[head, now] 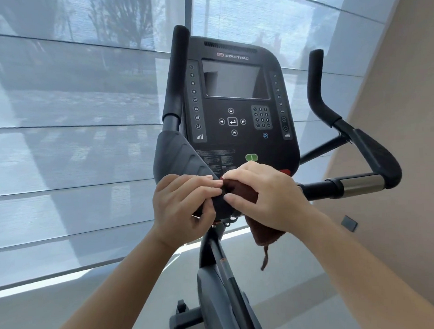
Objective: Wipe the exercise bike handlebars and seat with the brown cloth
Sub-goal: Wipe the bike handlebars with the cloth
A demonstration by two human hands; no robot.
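The black exercise bike's console [236,108] faces me, with upright handlebar grips on the left [176,74] and right [318,85]. A padded left armrest [181,158] slopes down toward my hands. My right hand [267,194] presses the brown cloth [242,190] against the handlebar's centre, just below the console; the cloth's loose end [265,239] hangs under my wrist. My left hand [185,205] grips the lower end of the left handlebar beside the cloth, fingertips touching its edge. The seat is out of view.
The right handlebar loop [375,172] with a silver sensor sleeve [361,184] juts out toward a beige wall [395,106]. Sheer window blinds [73,145] fill the left and back. The bike's post [220,261] and front foot [185,317] stand on a pale floor.
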